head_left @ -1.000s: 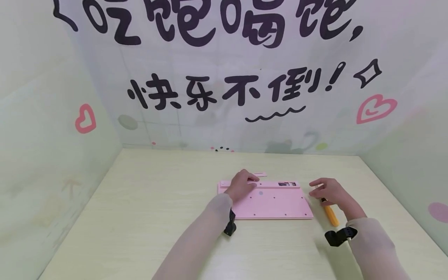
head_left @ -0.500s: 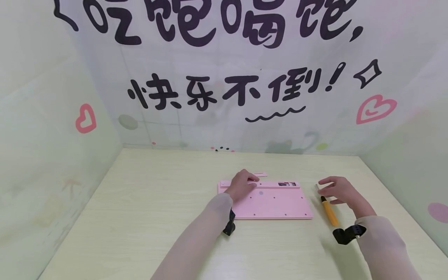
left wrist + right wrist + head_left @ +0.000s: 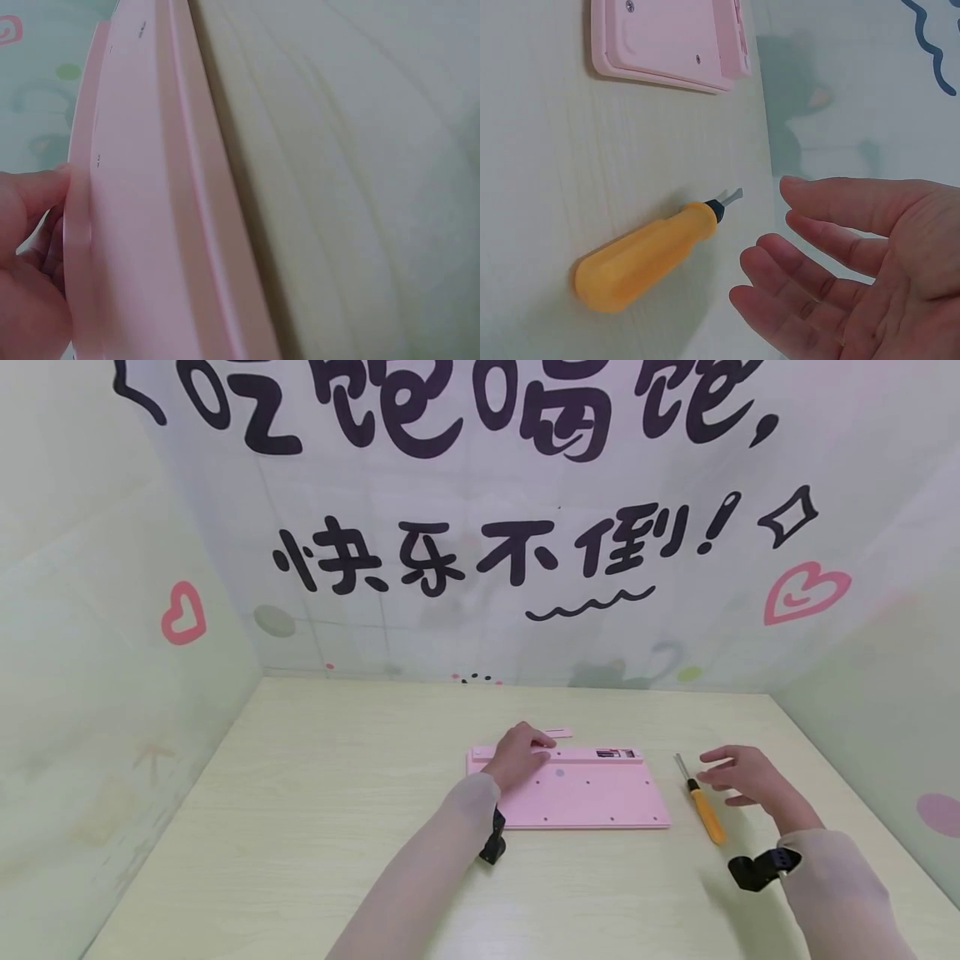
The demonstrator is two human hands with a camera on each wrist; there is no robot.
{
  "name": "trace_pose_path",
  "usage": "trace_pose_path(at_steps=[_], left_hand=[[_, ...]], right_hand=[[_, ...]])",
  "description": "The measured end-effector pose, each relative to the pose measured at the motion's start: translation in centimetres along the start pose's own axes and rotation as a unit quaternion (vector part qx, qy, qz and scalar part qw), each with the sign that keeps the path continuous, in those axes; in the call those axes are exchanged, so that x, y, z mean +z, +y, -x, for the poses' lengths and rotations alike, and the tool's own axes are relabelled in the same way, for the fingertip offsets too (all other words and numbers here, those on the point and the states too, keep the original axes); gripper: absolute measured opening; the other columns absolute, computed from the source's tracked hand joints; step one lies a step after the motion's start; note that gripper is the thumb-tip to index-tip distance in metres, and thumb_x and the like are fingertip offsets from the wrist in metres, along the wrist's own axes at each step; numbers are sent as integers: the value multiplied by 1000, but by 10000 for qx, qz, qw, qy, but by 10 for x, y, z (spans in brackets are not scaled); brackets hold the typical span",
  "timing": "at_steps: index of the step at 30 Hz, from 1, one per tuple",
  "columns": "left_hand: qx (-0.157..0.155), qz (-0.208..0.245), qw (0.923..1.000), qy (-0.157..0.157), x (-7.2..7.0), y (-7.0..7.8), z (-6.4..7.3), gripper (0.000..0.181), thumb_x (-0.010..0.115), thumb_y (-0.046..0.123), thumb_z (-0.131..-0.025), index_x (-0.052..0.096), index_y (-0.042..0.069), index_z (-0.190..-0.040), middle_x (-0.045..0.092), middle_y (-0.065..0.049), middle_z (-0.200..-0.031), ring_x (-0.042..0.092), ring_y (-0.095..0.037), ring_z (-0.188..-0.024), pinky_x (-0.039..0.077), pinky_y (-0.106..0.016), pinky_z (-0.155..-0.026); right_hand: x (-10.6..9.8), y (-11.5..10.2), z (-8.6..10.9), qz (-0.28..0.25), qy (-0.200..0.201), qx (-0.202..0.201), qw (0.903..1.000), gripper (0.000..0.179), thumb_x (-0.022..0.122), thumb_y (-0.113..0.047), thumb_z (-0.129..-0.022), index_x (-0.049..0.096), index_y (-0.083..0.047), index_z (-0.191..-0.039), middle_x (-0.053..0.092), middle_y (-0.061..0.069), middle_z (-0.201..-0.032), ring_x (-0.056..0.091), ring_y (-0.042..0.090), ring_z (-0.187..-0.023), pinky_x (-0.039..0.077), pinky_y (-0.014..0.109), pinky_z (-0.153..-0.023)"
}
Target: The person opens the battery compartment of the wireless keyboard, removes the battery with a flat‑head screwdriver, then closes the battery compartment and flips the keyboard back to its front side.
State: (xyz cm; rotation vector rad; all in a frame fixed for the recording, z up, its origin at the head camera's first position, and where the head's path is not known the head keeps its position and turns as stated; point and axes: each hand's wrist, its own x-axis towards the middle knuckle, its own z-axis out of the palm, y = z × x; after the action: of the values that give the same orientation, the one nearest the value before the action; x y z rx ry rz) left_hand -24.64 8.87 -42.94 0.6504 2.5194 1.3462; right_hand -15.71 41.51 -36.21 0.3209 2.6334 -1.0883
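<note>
A pink keyboard (image 3: 592, 802) (image 3: 139, 195) lies underside up on the table, small screws dotting its back. Near its far right corner a compartment (image 3: 615, 754) stands uncovered. My left hand (image 3: 517, 758) (image 3: 34, 277) holds the raised far edge, the thumb against it and the other fingers curled behind. To the keyboard's right lies a screwdriver (image 3: 707, 814) (image 3: 641, 259) with a yellow handle, black collar and metal shaft. Just right of it, my right hand (image 3: 750, 779) (image 3: 847, 262) hovers with loosely bent fingers and nothing in them.
Behind the keyboard lies a small pink cover piece (image 3: 557, 733). The pale wooden table (image 3: 300, 793) meets a printed back wall (image 3: 420, 643) and a side wall on each side. Each wrist carries a small black camera (image 3: 763, 868).
My right hand has drawn away to the right from over the screwdriver, leaving its shaft in full view on the table. The left hand and keyboard have stayed put.
</note>
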Motion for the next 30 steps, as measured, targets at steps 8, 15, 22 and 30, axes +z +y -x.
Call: trace_pose_path(at_steps=[8,15,22,30], left_hand=[[-10,-17,10000,0,0,0,0,20,62,6,-86,69,11,-104,52,2,-96,50,-14,-94,42,-27,-85],[-69,-49,10000,9,1,0,-1,20,62,7,-86,69,12,-104,52,3,-96,50,-14,-94,42,-28,-86],[-160,121,9998,8,1,1,-2,21,62,7,-86,68,13,-104,52,4,-97,50,-14,-96,41,-29,-88],[-80,-16,10000,37,2,-1,-2,19,62,7,-86,69,12,-103,52,4,-95,51,-14,-94,42,-28,-87]], right_hand=[[2,9,6,3,62,218,9997,57,67,-18,-84,40,16,-122,58,23,-100,58,30,-85,52,43,-69],[7,14,11,-15,95,309,9995,59,69,-21,-83,41,15,-121,58,21,-98,58,29,-85,52,43,-69],[14,23,14,-28,112,532,9985,64,70,-28,-81,43,13,-122,55,25,-103,57,28,-85,52,43,-69],[24,33,13,-130,264,633,9976,71,74,-32,-77,43,13,-121,50,33,-108,56,20,-76,52,36,-64]])
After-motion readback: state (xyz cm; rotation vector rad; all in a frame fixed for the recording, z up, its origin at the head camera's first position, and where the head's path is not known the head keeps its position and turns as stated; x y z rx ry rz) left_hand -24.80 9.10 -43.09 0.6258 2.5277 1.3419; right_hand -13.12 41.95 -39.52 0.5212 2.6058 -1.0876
